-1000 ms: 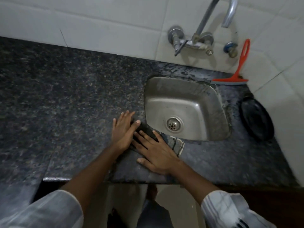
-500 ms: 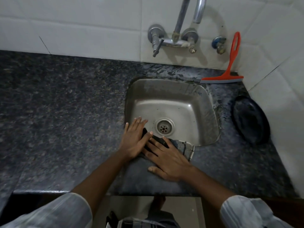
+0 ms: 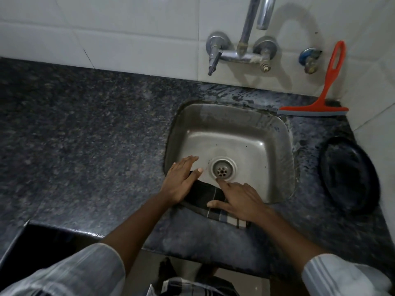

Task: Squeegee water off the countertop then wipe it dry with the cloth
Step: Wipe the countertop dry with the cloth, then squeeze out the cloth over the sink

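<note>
A dark checked cloth [image 3: 205, 199] lies on the dark speckled granite countertop [image 3: 85, 146] at the sink's near rim. My left hand [image 3: 179, 180] presses flat on the cloth's left end, fingers spread and reaching over the rim. My right hand [image 3: 237, 197] lies flat on the cloth's right part, fingers pointing left. Both palms press down; neither hand curls around the cloth. The red squeegee [image 3: 320, 97] stands against the tiled wall at the back right, its blade on the counter, far from both hands.
A steel sink [image 3: 273, 146] with a drain sits ahead. The chrome tap [image 3: 245, 50] is mounted on the white tiled wall. A black round lid or plate [image 3: 350, 176] lies at the right. Water streaks show behind the sink. The counter's front edge runs just below my wrists.
Both hands have slid the cloth to the right along the counter's front strip, from left of the sink to its near rim. The view has shifted with them.
</note>
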